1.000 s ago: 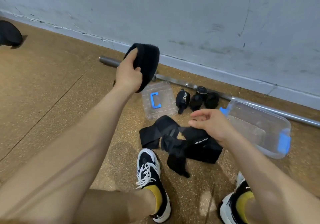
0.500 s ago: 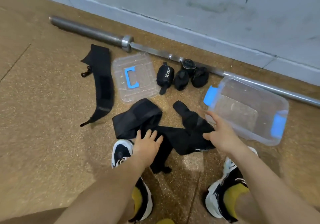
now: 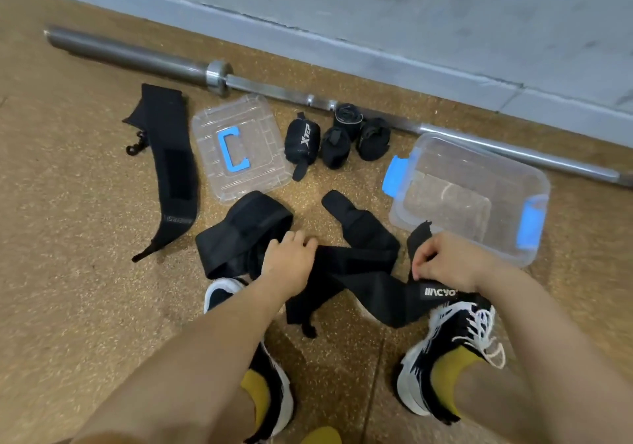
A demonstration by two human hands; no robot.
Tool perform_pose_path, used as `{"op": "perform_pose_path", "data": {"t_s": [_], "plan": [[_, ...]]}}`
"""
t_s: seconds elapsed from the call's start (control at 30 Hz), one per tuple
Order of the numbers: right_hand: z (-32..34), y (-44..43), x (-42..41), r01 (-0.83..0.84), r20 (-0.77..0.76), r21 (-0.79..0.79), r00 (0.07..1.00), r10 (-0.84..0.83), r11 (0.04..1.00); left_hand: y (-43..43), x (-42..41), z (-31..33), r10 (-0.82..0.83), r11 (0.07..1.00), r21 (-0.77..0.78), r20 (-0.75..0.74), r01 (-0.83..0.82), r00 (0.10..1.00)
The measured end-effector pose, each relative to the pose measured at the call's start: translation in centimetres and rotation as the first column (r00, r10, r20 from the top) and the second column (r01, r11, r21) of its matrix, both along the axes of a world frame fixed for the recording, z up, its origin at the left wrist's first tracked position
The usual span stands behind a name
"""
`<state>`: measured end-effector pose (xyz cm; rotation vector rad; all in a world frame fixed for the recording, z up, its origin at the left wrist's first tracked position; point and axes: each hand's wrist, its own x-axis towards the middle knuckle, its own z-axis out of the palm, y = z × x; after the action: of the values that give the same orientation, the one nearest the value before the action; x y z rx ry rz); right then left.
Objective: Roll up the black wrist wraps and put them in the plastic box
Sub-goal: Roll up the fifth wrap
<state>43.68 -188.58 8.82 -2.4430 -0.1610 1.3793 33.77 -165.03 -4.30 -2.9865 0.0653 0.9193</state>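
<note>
A tangle of unrolled black wrist wraps (image 3: 359, 272) lies on the floor in front of my feet. My right hand (image 3: 445, 262) pinches the end of one wrap with a white logo, lifting a flap beside the clear plastic box (image 3: 479, 166) with blue latches. My left hand (image 3: 291, 262) grips the pile where the wraps cross. Another wrap (image 3: 171, 169) lies flat at the left. Several rolled black wraps (image 3: 337, 137) sit between the lid and the box, by the bar.
The box's clear lid (image 3: 239, 145) with a blue handle lies on the floor left of the rolled wraps. A steel barbell (image 3: 154, 61) runs along the grey wall. My two sneakers (image 3: 455, 337) are planted just below the pile on the cork-like floor.
One second ago my left hand held a wrap up in the air; that wrap now lies flat at the left. Both hands have come down onto the pile and taken hold.
</note>
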Motion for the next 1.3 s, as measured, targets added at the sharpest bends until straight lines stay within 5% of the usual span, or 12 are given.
{"op": "perform_pose_path", "data": {"t_s": [0.13,0.27,0.37,0.43,0.53,0.63,0.7,0.8,0.9,1.03,1.13,1.3], "plan": [[-0.8,-1.6,-1.0,-0.029,-0.106,-0.068,0.994,0.022,0.997,-4.6,1.5,-1.8,0.003,0.957,-0.289,0.005,-0.002,1.0],[-2.3,-2.7,-1.9,0.028,-0.183,-0.074,0.982,-0.041,0.997,-7.4,1.2,-1.8,0.07,0.969,-0.233,-0.068,-0.084,0.995],[-2.7,-2.5,-1.8,0.186,-0.133,0.003,0.974,-0.184,0.982,-7.2,1.7,-0.6,0.183,0.894,-0.398,-0.096,-0.206,0.978],[-2.6,-2.2,-1.6,0.262,-0.152,0.069,0.957,-0.249,0.963,-6.3,3.0,2.4,0.485,0.622,-0.604,-0.203,-0.498,0.851],[-1.1,-1.2,-1.6,0.377,-0.261,0.169,0.908,-0.328,0.91,-2.9,4.8,9.5,0.663,-0.133,-0.656,-0.616,-0.743,0.425],[1.6,1.1,-2.0,0.666,-0.608,0.303,0.686,-0.4,0.682,0.0,4.5,16.0,0.457,-0.406,-0.657,-0.748,-0.636,0.481],[4.2,3.5,-2.5,0.818,-0.74,0.428,0.561,-0.37,0.385,0.6,3.5,19.5,0.388,-0.377,-0.669,-0.742,-0.64,0.547],[8.3,5.9,-2.4,0.808,-0.706,0.589,0.533,-0.466,0.033,1.1,1.8,24.2,0.425,-0.055,-0.766,-0.599,-0.641,0.679],[13.3,7.1,-2.2,0.629,-0.501,0.772,0.69,-0.523,0.09,2.1,-0.1,29.0,0.395,0.209,-0.78,-0.485,-0.59,0.78],[20.0,9.0,-3.4,0.394,-0.257,0.896,0.836,-0.484,0.206,2.2,-1.7,35.3,0.563,-0.039,-0.913,-0.355,-0.406,0.746],[24.0,9.7,-4.1,0.289,-0.171,0.928,0.892,-0.419,0.236,1.7,-1.7,38.7,0.791,-0.047,-0.969,-0.184,-0.242,0.583],[30.0,8.7,-2.6,0.23,-0.133,0.943,0.923,-0.36,0.24,1.4,-1.0,43.3,0.863,-0.098,-0.993,-0.114,-0.059,0.492]]}}
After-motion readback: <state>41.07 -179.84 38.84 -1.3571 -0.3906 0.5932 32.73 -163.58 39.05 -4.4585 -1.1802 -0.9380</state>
